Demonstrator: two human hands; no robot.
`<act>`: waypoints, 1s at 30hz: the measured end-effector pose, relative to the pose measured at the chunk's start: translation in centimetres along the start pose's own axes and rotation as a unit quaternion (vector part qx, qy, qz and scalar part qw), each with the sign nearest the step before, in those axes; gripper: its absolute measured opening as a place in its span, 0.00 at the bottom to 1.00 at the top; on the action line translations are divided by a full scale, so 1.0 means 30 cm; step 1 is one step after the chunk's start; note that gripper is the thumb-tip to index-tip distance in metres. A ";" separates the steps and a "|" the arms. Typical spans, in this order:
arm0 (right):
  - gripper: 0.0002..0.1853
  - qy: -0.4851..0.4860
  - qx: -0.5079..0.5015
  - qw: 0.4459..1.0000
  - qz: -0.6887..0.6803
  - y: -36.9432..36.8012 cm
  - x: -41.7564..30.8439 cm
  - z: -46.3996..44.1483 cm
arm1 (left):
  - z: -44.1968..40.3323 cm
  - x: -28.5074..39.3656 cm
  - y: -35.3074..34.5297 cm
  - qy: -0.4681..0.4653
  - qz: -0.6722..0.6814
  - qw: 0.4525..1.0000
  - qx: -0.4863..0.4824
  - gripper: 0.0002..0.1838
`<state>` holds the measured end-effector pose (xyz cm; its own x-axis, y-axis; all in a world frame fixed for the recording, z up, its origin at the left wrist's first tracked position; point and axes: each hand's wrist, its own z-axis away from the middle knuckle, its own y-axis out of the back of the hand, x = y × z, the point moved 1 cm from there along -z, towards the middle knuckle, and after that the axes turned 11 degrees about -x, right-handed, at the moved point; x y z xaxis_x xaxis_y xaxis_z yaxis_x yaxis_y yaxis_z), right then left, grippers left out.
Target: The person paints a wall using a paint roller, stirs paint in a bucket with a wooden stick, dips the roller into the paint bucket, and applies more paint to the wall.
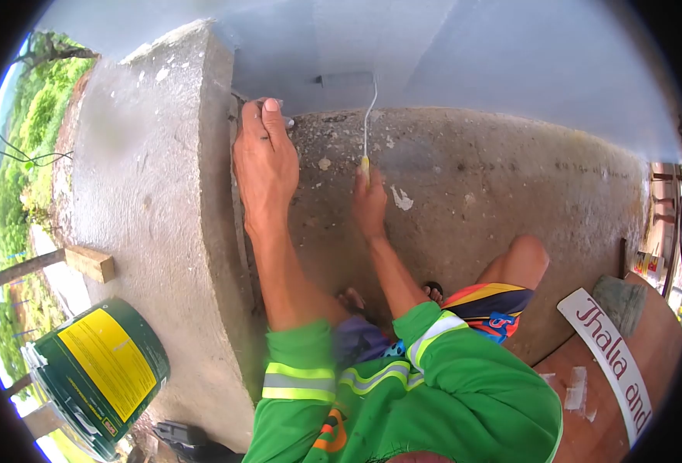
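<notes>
Right hand [370,204] grips paint roller [347,79] at wall [526,69], above floor [464,216] far edge. Wall grey, tone uneven: coating seemingly unfinished. Left hand [270,174] beside ledge [148,177]; cannot tell grip.

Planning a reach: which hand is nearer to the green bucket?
Left. The left hand is by the edge of the concrete ledge, ahead and to the right of the green bucket; the right hand, gripping the paint roller, is farther to the right.
</notes>
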<state>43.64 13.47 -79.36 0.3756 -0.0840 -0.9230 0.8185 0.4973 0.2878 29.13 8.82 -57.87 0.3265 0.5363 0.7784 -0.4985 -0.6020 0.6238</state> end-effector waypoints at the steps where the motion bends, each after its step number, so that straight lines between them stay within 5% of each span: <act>1: 0.17 -0.001 0.004 1.000 0.015 -0.012 0.041 -0.014 | 0.001 0.004 0.000 -0.001 -0.003 1.000 -0.004 0.27; 12: 0.19 -0.027 0.023 0.995 0.095 -0.119 0.309 -0.130 | 0.004 -0.025 -0.021 -0.018 -0.026 0.999 -0.006 0.25; 30: 0.18 0.286 -0.012 0.939 -0.189 0.202 -0.754 -0.056 | -0.057 -0.044 -0.033 -0.003 -0.009 0.999 -0.033 0.23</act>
<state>39.35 19.83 -57.16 -0.2401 0.2167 -0.9462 0.8340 0.5449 -0.0869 27.84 9.72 -59.63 0.3410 0.5420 0.7681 -0.5448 -0.5519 0.6313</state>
